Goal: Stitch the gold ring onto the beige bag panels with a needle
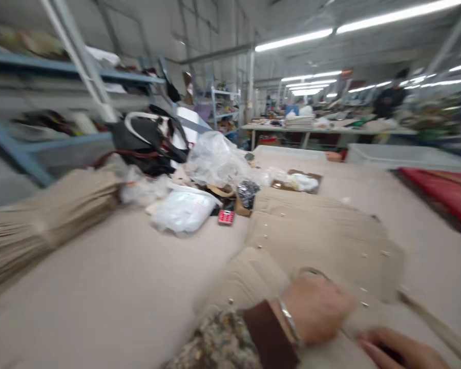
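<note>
I logged the beige panels [311, 230] as matt and fairly smooth, cloth or soft leather, couldn't tell which; their studs [260, 247] were shiny metal. My bracelet [289, 319] looked like polished metal, my sleeve [218, 342] matt cloth. Table [111, 277] surface was smooth, matt. Clear bag [218, 159] was crinkled, glossy plastic; white packet [186, 207], shiny plastic. Red sheet [445, 192] showed slight sheen, material unclear.

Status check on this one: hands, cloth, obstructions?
Left hand blurred over beige cloth, grip unclear. Right hand beside it, cut off by frame. Cloth lies layered, shiny studs showing. Plastic bags beyond, apart from both hands.
</note>
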Motion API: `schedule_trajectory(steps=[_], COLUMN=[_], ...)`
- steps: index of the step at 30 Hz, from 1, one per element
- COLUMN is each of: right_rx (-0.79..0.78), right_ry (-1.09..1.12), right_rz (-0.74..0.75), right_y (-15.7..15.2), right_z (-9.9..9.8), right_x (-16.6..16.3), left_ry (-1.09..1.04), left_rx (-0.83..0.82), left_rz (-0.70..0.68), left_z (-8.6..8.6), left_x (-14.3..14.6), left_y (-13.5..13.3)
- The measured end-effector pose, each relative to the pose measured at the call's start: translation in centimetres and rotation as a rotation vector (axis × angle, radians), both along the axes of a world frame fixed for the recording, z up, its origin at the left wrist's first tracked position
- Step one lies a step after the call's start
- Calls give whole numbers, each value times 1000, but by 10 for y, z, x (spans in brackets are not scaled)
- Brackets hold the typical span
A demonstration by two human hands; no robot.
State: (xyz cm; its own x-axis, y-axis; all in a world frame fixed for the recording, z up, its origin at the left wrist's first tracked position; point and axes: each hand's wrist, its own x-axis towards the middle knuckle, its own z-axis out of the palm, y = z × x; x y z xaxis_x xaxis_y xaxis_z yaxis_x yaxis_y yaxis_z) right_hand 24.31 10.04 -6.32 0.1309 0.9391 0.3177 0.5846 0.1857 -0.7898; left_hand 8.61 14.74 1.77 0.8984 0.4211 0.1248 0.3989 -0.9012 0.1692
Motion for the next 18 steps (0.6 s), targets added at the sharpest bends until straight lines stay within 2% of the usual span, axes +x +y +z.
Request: schedule_trajectory(steps=[1,2,3,6,8,10,14,18], right_rx=[-74,-258,-355,-389,-327,-207,25,120], right_ry=[-67,-129,-163,-139,-49,24,-36,-171], right_rz=[23,137,157,45,-45,-75,59,80], right_y=[-15,-26,-34,-36,-30,-28,-30,-30], right_z=[15,29,40,58,60,61,65,64], right_x=[17,29,36,39,36,32,25,19], left_ry=[-59,-107,-156,-273,-345,-393,-381,-286], left_rx=[-12,-33,-56,-154,-205,-224,-198,-202], left_rz=[34,66,98,86,54,33,43,73], left_z=[1,1,0,-6,-7,-9,-14,-14], left_x=[4,6,7,8,7,7,9,10], left_y=[-2,-3,-2,2,2,0,-3,-5])
